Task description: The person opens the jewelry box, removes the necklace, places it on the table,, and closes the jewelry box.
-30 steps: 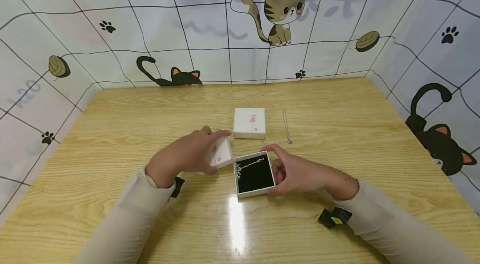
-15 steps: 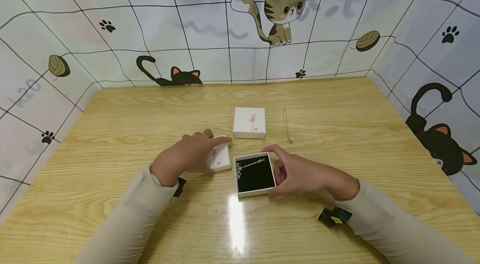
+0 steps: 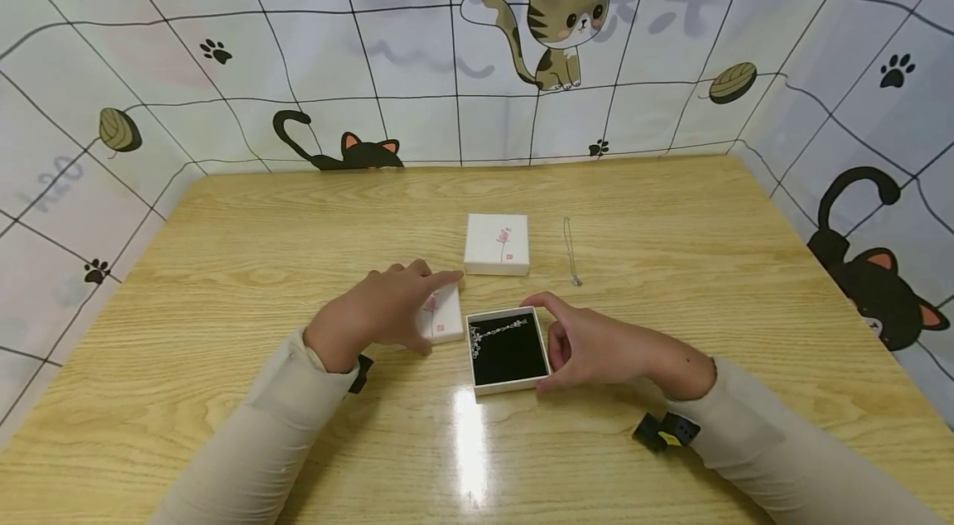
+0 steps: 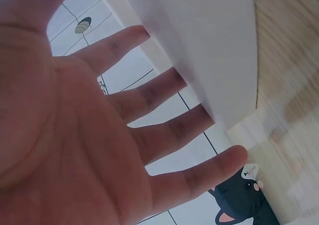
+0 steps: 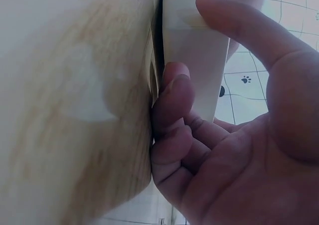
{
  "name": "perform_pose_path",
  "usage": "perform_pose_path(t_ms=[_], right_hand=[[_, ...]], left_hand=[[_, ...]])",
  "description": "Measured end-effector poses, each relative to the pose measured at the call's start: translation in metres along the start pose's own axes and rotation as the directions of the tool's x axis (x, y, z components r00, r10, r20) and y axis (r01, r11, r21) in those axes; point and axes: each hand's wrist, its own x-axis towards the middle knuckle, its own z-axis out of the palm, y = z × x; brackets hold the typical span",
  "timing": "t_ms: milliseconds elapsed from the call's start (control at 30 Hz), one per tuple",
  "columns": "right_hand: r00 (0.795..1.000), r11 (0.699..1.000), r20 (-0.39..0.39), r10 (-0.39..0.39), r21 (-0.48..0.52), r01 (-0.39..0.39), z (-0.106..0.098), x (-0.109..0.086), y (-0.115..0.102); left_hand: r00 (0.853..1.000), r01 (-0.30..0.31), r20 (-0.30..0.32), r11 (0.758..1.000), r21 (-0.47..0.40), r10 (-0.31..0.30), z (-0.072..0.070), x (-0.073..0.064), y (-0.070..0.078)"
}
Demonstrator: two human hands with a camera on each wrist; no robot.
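Observation:
My left hand (image 3: 380,314) spans a white box lid (image 3: 445,325) with a pink flower print, which lies flat on the table. In the left wrist view its fingers are extended, with the fingertips at the side of the lid (image 4: 209,45). The hand covers the lid's left part. To the right sits an open white jewelry box (image 3: 492,387) with a black lining, and a silver chain bracelet (image 3: 501,329) lies in it. My right hand (image 3: 596,347) grips this box between thumb and forefinger at its right side; the other fingers are curled beside it.
Behind the open box stands a second white box (image 3: 492,243) with the same flower print, lid on. A thin necklace (image 3: 570,252) lies stretched out to its right. The wooden table (image 3: 261,235) is bordered by cat-printed wall sheets (image 3: 417,53).
The lid in my left hand was tilted against the open box's corner; it has come down flat on the table, and the fingers have loosened. My right hand stays on the box.

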Motion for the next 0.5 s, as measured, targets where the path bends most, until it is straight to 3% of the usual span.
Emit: perform_pose_path(t_ms=[167, 333, 400, 500], right_hand=[[1.0, 1.0, 0.007, 0.003, 0.0, -0.003, 0.0, 0.0, 0.0], [1.0, 1.0, 0.016, 0.006, 0.002, -0.006, 0.0, -0.001, 0.0], [1.0, 1.0, 0.019, 0.002, 0.004, -0.002, -0.001, -0.001, 0.0], [1.0, 1.0, 0.022, -0.003, 0.006, 0.003, -0.001, -0.001, 0.0]], left_hand=[[1.0, -0.001, 0.012, 1.0, -0.03, 0.002, -0.001, -0.001, 0.003], [0.995, -0.072, -0.073, 0.997, -0.03, 0.07, -0.003, -0.004, 0.008], [0.983, -0.125, -0.136, 0.992, -0.033, 0.12, -0.004, -0.004, 0.014], [0.954, -0.217, -0.213, 0.976, -0.017, 0.209, -0.005, -0.004, 0.025]])
